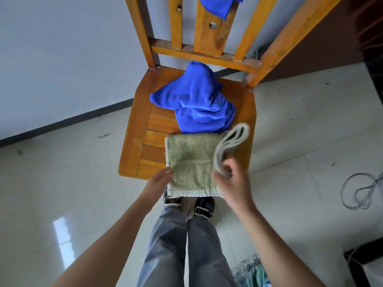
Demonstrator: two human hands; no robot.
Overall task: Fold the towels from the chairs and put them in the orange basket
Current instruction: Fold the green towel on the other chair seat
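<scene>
A green towel [190,160] lies partly folded on the front of a wooden chair seat [143,139], its near edge hanging over the front. My right hand [230,183] pinches the towel's right end, which curls up off the seat in a doubled loop. With straight fingers my left hand [159,181] touches the towel's near left edge. A crumpled blue towel [194,100] sits behind it on the seat. Another blue towel [217,4] hangs on the chair back. No orange basket is in view.
The chair stands against a white wall [62,59] on a glossy tiled floor. A grey cable loop [360,193] lies on the floor at the right. Patterned cloth [250,270] shows at the bottom right. My legs and shoes are just under the chair's front edge.
</scene>
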